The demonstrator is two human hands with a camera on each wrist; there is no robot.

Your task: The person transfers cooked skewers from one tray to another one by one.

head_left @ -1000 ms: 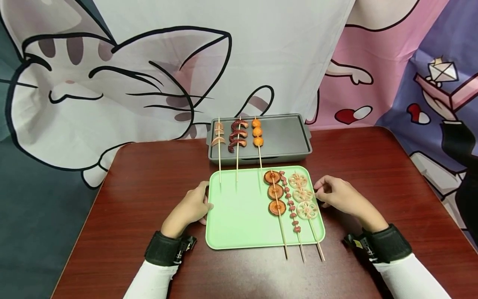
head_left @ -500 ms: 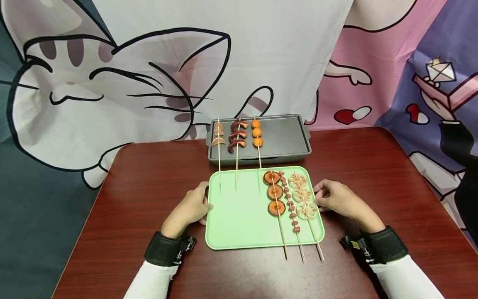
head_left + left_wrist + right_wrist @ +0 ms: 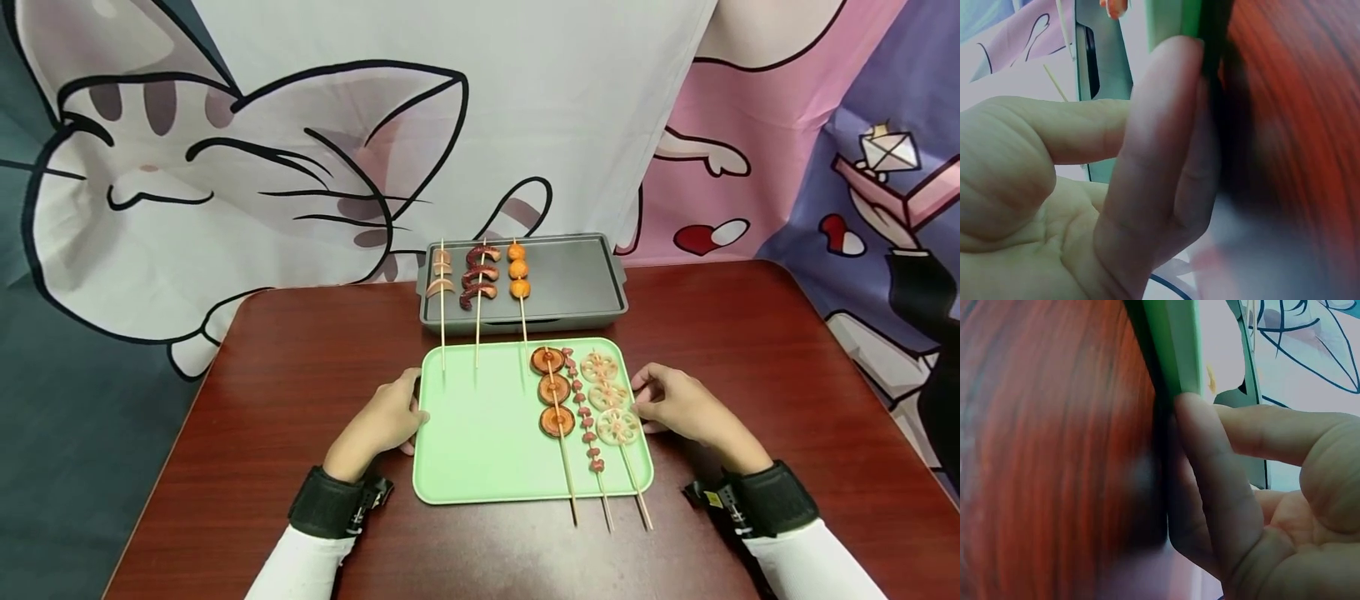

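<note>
A light green tray (image 3: 480, 450) lies in front of me on the table. My left hand (image 3: 381, 417) grips its left edge, thumb over the rim and fingers below. At the opposite edge my right hand (image 3: 675, 406) pinches the tray the same way. Both wrist views show fingertips right at the green rim (image 3: 1172, 19), close over the wood. On the tray's right half lie a skewer of brown mushroom-like slices (image 3: 555, 389), a skewer of small reddish pieces (image 3: 584, 412) and a skewer of lotus root slices (image 3: 617, 427). Their stick ends overhang the front rim.
Behind the green tray stands a dark grey baking tray (image 3: 577, 279). It bears skewers of orange balls (image 3: 518, 269), curled sausage pieces (image 3: 481, 273) and pale slices (image 3: 441, 286), their sticks reaching over the green tray. A printed curtain (image 3: 585, 117) hangs behind the brown table (image 3: 300, 350).
The right hand's fingers have closed in slightly on the tray's right edge. The left hand keeps its hold, and the tray and skewers stay in place; the head view shifts a little.
</note>
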